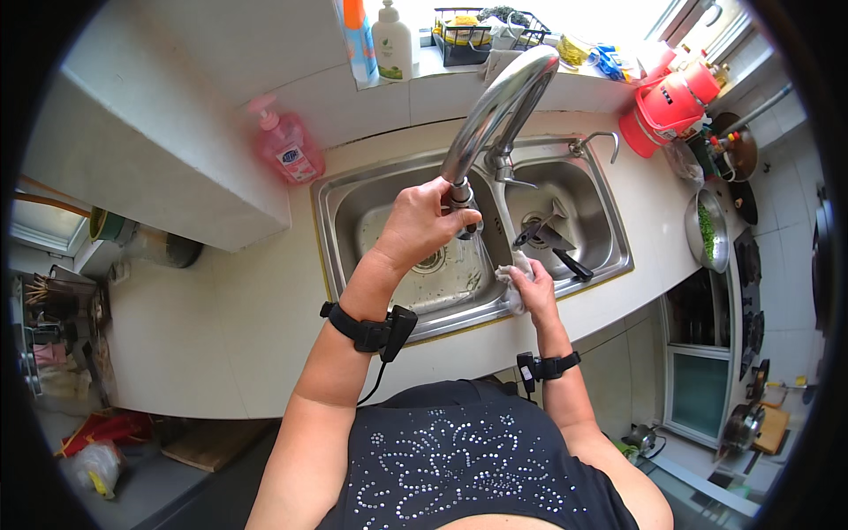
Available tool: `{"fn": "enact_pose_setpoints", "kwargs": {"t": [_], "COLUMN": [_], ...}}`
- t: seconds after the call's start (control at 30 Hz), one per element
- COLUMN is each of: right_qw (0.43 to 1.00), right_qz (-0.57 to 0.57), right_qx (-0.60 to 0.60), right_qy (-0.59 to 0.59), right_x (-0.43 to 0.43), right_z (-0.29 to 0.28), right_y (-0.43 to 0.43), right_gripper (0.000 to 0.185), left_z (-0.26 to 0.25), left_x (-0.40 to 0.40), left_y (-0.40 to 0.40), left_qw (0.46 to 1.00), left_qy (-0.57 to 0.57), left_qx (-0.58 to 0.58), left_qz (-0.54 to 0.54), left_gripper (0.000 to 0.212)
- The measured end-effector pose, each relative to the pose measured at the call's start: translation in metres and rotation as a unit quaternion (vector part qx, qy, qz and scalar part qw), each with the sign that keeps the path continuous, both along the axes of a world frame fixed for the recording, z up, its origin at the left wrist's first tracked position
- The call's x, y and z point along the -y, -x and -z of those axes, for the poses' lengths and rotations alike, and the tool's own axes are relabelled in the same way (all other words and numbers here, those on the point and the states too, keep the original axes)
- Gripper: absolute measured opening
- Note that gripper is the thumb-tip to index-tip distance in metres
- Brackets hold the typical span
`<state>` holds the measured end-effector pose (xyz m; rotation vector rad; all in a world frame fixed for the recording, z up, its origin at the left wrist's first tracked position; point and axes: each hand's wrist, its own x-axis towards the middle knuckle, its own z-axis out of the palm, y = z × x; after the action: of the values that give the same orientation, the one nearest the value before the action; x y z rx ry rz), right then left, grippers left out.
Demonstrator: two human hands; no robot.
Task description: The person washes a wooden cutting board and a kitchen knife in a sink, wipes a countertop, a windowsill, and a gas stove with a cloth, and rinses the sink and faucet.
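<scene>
My left hand (424,222) grips the spray head (462,195) at the end of a curved chrome faucet (487,109), with thumb and fingers around it. Water runs from it into the left basin (371,232) of a steel double sink, where small green scraps lie near the drain. My right hand (538,288) holds a crumpled whitish cloth (513,285) over the sink's front rim, by the divider. In the right basin (580,192) lie a cleaver with a black handle (573,265) and a utensil with a dark handle (528,234).
A pink soap bottle (289,149) stands behind the sink at left. A red thermos (669,109) and a steel bowl of chopped greens (707,230) are at right. On the sill are a white pump bottle (392,46) and a black wire basket (460,53). A wall juts out at left.
</scene>
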<state>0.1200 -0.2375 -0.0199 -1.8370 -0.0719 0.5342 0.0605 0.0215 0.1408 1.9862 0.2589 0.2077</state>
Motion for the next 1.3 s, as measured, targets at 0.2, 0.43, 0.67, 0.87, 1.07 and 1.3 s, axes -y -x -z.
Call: {"fn": "enact_pose_setpoints", "kwargs": {"t": [0.2,0.43,0.67,0.87,1.07,1.3], "right_qw": [0.988,0.907,0.745,0.803,0.923,0.931], "right_qz": [-0.14,-0.237,-0.394,-0.387,-0.191,-0.221], "right_qx": [0.062,0.236,0.152,-0.003,0.204,0.202], "right_qy": [0.034,0.254,0.517,0.452,0.264,0.21], "right_x": [-0.029,-0.069,-0.102,-0.135,-0.133,-0.207], "right_z": [0.004,0.067,0.145,0.232,0.227,0.23], "right_y": [-0.021,-0.041,-0.041,-0.054,-0.121,-0.085], "right_gripper": [0.059,0.04,0.035,0.059,0.045,0.044], "left_z": [0.001,0.023,0.05,0.065,0.055,0.059], "left_x": [-0.003,-0.009,-0.03,-0.042,-0.085,-0.109], "left_y": [0.003,0.001,-0.011,-0.032,-0.048,-0.056], "left_qw": [0.999,0.988,0.977,0.986,0.986,0.986], "left_qy": [-0.026,-0.126,-0.192,-0.14,-0.136,-0.136], "left_qx": [-0.02,0.092,0.09,0.085,0.095,0.097], "left_qz": [0.044,0.021,0.027,0.037,0.015,0.025], "left_gripper": [0.04,0.052,0.043,0.043,0.04,0.041]}}
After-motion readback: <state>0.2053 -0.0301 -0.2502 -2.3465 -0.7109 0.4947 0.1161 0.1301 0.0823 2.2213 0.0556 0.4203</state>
